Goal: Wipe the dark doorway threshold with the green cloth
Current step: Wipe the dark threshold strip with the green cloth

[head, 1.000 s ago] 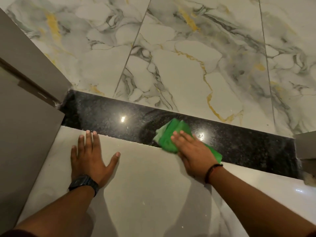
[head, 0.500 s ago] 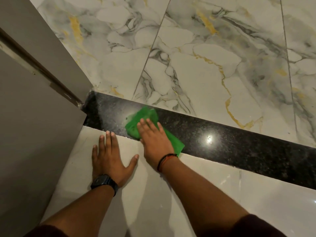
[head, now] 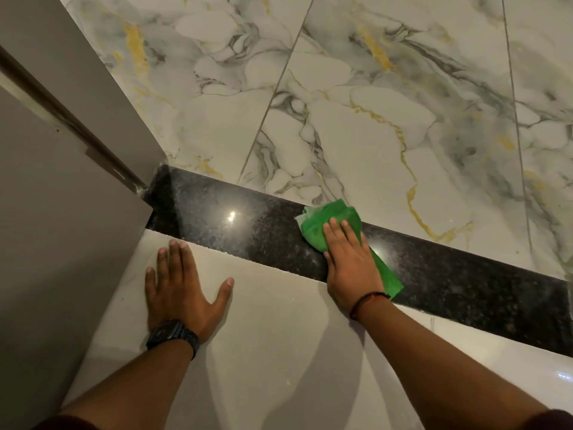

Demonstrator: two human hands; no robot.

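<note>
Here the green cloth (head: 328,223) lies on the dark threshold (head: 235,225), pressed flat under your right hand (head: 350,262), fingers pointing to 12 o'clock. Your left hand (head: 179,287) rests spread and empty on the pale floor tile (head: 279,352) at 9 o'clock.

Two hands (head: 186,287), one green cloth (head: 328,220), one dark threshold (head: 248,231), one wristwatch (head: 172,335)
</note>
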